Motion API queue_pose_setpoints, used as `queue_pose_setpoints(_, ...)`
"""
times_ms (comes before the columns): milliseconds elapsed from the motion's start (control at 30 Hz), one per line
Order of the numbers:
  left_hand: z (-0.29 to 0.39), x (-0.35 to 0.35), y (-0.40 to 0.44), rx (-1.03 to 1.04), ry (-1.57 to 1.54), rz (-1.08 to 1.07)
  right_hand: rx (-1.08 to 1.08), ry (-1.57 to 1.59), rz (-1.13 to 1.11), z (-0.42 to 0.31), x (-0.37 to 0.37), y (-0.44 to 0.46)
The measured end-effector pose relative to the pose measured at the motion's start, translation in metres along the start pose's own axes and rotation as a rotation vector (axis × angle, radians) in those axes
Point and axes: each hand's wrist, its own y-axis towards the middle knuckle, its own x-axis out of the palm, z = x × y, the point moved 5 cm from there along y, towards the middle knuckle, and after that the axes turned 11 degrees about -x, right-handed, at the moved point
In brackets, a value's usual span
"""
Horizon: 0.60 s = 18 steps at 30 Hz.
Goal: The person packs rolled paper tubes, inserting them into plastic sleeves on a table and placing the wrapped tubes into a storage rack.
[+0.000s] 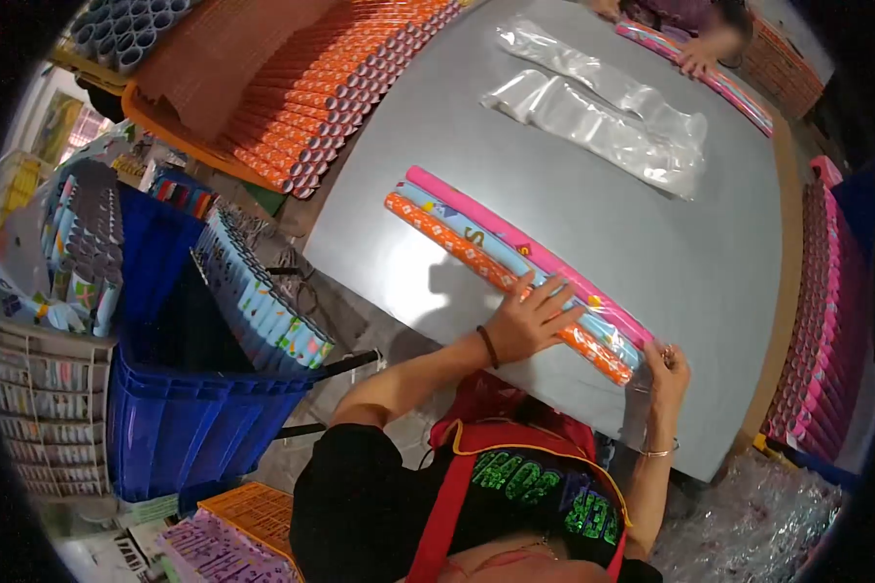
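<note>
My left hand (530,322) spreads over three rolls (491,245), right hand (668,373) at their ends, grip unclear; I judge them light, stiff, slick, best held mid-length.

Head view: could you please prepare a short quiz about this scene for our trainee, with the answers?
1. Count: how many rolls lie side by side at the left hand?
2. True or false: the left hand has its fingers spread over these rolls.
3. Choose: where does the clear plastic lie?
(a) on the table, beyond these rolls
(b) underneath these rolls
(c) in the right hand

Key: 1. three; 2. true; 3. a
</note>
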Motion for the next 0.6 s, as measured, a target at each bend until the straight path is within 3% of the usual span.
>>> queue_pose_setpoints(67, -0.002, 0.001, -0.001, -0.02, -0.002, 0.037, 0.011, -0.09, -0.013, -0.013, 0.003, 0.0)
queue_pose_setpoints(600, -0.003, -0.002, 0.002, -0.025, -0.078, 0.053, -0.036, 0.076, 0.049, 0.009, 0.005, 0.01)
